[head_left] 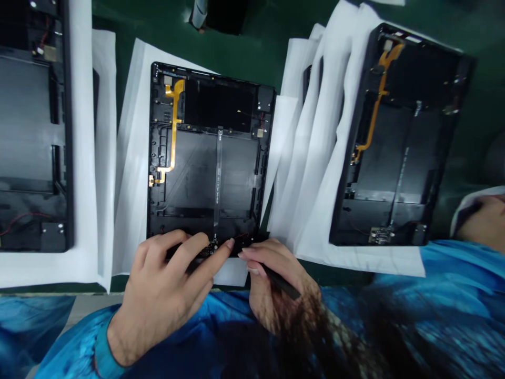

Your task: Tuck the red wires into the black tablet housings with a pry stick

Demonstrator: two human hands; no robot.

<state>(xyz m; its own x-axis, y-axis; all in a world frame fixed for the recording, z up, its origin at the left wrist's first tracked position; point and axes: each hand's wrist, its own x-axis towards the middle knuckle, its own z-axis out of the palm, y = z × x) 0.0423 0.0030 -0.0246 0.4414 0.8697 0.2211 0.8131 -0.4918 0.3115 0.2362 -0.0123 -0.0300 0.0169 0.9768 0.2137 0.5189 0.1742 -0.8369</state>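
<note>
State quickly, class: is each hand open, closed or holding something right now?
Left hand: open, at the near edge of the black casing.
Right hand: closed, holding a slim dark tool.

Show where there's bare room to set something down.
Green table lies bare beyond the middle case, either side of the dark block. Crowded: the case's near edge, at the left hand and right hand, and rightward, where white sheets lie.

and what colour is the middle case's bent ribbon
The ribbon is golden orange; see the head view.

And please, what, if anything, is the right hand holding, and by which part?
The right hand grips a slim black rod toward its far end; tip unclear.
</note>
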